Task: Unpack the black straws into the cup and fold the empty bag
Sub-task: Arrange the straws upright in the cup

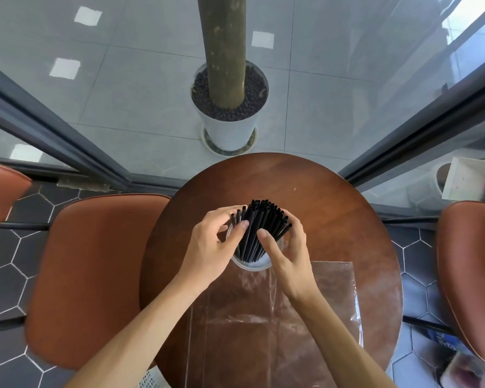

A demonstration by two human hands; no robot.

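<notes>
Black plastic straws fanned upright in clear cup | left hand, right hand fingers curled around bundle | crinkled clear bag flat, near side, round wooden table.

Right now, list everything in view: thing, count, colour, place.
black straws: one bundle, black, standing in the cup
cup: one, clear, middle of the table
bag: one, clear, flat on the table's near side
table: one, round, brown wood
chairs: three, reddish-brown, around the table
plant pot: one, white, on the grey tiled floor behind glass
left hand: one, fingers round the straws' left side
right hand: one, fingers round the straws' right side
</notes>
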